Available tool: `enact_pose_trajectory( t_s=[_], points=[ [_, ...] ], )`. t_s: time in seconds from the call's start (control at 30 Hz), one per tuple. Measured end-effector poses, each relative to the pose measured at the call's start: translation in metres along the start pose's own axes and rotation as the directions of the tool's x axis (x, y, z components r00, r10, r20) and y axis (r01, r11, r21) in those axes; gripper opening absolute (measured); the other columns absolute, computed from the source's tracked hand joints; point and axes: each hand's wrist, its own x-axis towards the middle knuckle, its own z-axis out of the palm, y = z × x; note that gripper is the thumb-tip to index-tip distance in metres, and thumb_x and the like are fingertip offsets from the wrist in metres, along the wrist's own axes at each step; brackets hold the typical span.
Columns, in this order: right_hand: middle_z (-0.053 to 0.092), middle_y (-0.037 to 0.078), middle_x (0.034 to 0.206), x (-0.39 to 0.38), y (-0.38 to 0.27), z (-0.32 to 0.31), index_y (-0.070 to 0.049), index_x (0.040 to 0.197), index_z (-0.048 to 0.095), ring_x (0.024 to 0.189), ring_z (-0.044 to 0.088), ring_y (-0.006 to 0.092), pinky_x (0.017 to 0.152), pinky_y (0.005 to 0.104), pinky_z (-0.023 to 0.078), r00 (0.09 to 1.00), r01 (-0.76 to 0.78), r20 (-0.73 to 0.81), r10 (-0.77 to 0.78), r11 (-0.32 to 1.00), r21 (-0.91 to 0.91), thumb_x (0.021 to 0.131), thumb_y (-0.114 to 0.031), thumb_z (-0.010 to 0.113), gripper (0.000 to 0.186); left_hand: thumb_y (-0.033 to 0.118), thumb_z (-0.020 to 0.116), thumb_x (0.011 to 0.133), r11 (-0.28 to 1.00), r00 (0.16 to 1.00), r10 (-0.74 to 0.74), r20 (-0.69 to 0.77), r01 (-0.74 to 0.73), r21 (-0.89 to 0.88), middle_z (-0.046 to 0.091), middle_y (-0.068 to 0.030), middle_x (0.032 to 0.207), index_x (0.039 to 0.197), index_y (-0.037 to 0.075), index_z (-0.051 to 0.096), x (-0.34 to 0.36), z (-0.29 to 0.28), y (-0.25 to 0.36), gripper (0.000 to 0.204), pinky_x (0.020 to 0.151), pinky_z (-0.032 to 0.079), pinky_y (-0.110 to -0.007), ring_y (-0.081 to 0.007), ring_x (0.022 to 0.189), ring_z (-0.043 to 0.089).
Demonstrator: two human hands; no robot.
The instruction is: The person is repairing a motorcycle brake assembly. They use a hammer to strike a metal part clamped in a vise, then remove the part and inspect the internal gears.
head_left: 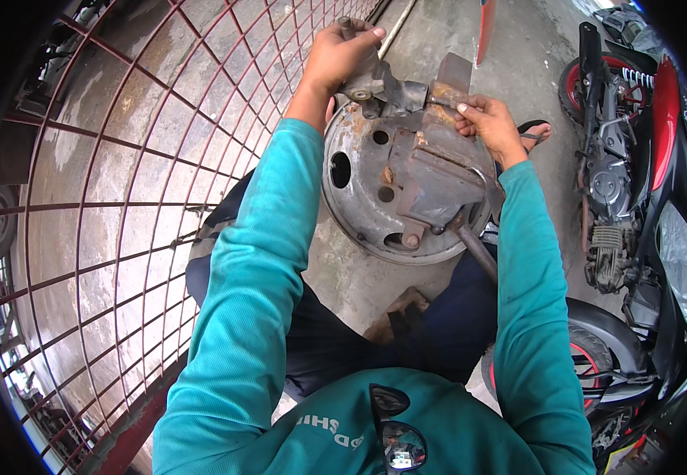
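Observation:
A worn grey metal part [395, 89] with round tube-like ends lies across the top of a rusty bench vise [446, 178]. My left hand [339, 57] is wrapped round its far left end, with a dark stub showing above the fingers. At the part's right end, my right hand [487, 127] is closed in a pinch beside the vise jaw. A thin rod-like piece seems to run to its fingertips, but what they hold is too small to make out. Under the vise sits a grey steel wheel rim [351, 218] with round holes, close in front of my knees.
A red wire mesh fence [129, 158] runs along my left. On the right stands a motorcycle with a red panel [664, 111] and a bare engine [608, 186]. The vise handle [476, 252] slants toward my right leg. My sandalled foot [535, 136] is beside the rim.

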Motion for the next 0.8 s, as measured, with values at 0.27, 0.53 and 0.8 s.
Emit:
enact_pose_trajectory(
  t_s=[0.27,0.53,0.8],
  points=[
    [0.071,0.012,0.096,-0.024,-0.007,-0.005,0.009,0.125,0.064,0.078,0.068,0.0167,0.068,0.0287,0.056,0.985,0.062,-0.161,-0.058,0.998,0.022,0.100,-0.017,0.068,0.037,0.033,0.079,0.091,0.979,0.999,-0.048,-0.004,0.047,-0.196,0.073,-0.0093,0.090,0.106,-0.002,0.070,-0.002,0.004,0.006,0.039,0.073,0.056,-0.031,-0.0168,0.078,0.068],
    [0.073,0.024,0.096,-0.196,0.084,-0.047,0.002,0.108,0.073,0.094,0.072,0.0384,0.083,0.0456,0.054,0.976,-0.216,-0.124,0.178,0.743,-0.634,0.075,-0.022,0.085,0.042,0.028,0.076,0.092,0.996,0.999,-0.044,0.009,0.044,-0.072,0.072,-0.0070,0.085,0.098,-0.002,0.071,0.004,0.006,0.018,0.030,0.069,0.054,-0.030,-0.0144,0.073,0.066],
    [0.071,0.024,0.104,-0.250,0.119,-0.001,-0.001,0.114,0.064,0.101,0.069,0.0423,0.089,0.0509,0.053,0.982,-0.179,-0.185,0.041,0.521,-0.835,0.077,-0.018,0.080,0.043,0.027,0.078,0.091,0.967,0.993,-0.102,0.051,0.111,-0.228,0.067,-0.0041,0.079,0.098,-0.006,0.069,0.005,0.007,0.019,0.035,0.059,0.049,-0.027,-0.0117,0.065,0.060]
  ],
)
